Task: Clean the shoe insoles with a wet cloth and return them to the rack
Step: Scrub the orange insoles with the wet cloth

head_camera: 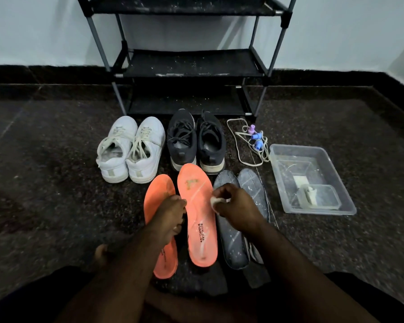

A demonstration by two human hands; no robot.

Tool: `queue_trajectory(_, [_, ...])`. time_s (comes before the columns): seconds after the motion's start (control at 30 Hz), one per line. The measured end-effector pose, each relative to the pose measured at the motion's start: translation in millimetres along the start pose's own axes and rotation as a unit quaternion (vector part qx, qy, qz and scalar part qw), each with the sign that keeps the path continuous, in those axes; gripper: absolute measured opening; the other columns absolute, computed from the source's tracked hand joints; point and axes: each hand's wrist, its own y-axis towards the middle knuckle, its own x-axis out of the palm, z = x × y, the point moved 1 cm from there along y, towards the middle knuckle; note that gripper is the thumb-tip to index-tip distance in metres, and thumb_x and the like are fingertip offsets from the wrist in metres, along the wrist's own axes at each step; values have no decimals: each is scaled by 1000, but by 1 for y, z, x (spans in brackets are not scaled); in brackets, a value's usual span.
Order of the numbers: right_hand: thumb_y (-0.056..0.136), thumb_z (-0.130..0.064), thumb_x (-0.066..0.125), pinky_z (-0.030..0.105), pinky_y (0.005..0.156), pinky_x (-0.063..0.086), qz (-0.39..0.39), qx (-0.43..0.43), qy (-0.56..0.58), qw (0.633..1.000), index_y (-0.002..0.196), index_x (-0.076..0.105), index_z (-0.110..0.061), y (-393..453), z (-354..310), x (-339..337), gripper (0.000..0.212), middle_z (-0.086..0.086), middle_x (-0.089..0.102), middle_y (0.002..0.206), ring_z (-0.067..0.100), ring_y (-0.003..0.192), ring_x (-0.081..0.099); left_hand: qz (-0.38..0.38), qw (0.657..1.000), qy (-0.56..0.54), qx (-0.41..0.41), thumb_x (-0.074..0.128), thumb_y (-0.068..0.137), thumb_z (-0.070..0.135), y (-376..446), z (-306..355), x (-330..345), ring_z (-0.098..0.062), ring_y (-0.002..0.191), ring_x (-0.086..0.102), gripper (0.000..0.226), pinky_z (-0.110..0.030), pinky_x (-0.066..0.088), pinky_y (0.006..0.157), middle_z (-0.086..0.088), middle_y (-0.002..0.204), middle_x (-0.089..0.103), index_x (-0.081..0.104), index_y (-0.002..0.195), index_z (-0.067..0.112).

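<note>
Two orange insoles and two grey insoles lie side by side on a dark speckled stone floor, before a black shoe rack against a pale wall. The left hand grasps the edge of an orange insole; the right hand pinches a white cloth beside it.
</note>
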Motion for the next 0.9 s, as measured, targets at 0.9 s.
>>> queue_trajectory(0.9, [80, 3, 72, 30, 74, 54, 55, -153, 174, 971, 92, 69, -9, -61, -75, -1, 17, 3, 73, 92, 11, 82, 66, -141, 896, -391, 157, 35, 100, 57, -78, 74, 7, -28, 89, 75, 64, -38, 62, 64, -15, 108, 76, 82, 96, 13])
